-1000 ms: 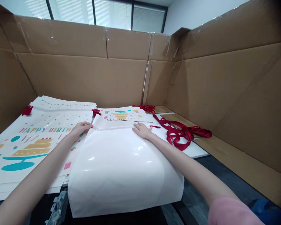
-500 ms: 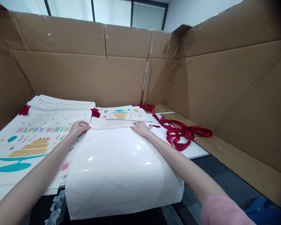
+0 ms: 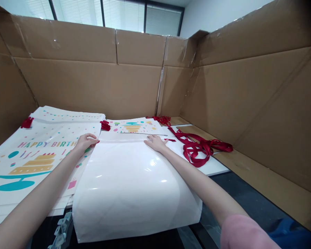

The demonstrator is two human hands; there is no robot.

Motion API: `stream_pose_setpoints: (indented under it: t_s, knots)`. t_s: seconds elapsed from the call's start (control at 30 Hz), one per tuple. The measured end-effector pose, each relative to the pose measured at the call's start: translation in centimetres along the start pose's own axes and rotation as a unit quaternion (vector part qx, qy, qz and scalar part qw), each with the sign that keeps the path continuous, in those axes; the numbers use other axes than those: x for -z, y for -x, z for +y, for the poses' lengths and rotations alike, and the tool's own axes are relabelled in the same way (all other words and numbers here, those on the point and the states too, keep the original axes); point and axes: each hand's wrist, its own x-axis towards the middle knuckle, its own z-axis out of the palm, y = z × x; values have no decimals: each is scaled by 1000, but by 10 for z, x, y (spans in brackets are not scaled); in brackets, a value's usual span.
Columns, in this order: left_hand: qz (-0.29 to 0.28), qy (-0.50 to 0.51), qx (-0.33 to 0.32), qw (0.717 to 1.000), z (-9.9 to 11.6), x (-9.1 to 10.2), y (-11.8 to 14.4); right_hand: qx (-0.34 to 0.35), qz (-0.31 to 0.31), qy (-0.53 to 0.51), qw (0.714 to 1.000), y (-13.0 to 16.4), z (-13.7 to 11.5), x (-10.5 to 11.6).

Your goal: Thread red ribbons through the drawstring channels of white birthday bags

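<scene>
A glossy white sheet (image 3: 134, 180) lies before me, its near end curving down over the table edge. At its far left corner my left hand (image 3: 86, 142) is closed, thumb and fingers pinching the edge. My right hand (image 3: 157, 142) rests flat on the far right part of the sheet, fingers stretched out. Just beyond the hands runs a thin dark rod (image 3: 142, 134) with a small loop at its right end. A short red ribbon piece (image 3: 170, 140) sticks out beside my right hand. Behind the rod shows a printed cake panel (image 3: 132, 127).
On the left is a stack of "HAPPY BIRTH..." printed sheets (image 3: 41, 138) with red ribbon bundles (image 3: 27, 122). A loose red ribbon (image 3: 199, 147) lies in loops at right. Cardboard walls (image 3: 88, 83) enclose the back and sides. A grey plastic clip strip (image 3: 60, 230) is below left.
Both hands keep nearly the same place on the sheet. The dark rod's visible left end has shifted slightly right. The view has moved very slightly.
</scene>
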Motion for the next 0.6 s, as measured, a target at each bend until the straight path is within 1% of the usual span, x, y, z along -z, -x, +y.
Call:
stream_pose_setpoints:
  t_s: [0.13,0.27,0.6]
  knots:
    - [2,25,22,999,3,2,0,-7,-2,4,1000,-1,-1,0]
    - [-12,44,44,998,2,4,-1,-6,-1,9,1000,-2,0,-1]
    - [-27,7,53,998,-5,3,-7,-5,3,8,1000,-5,2,-4]
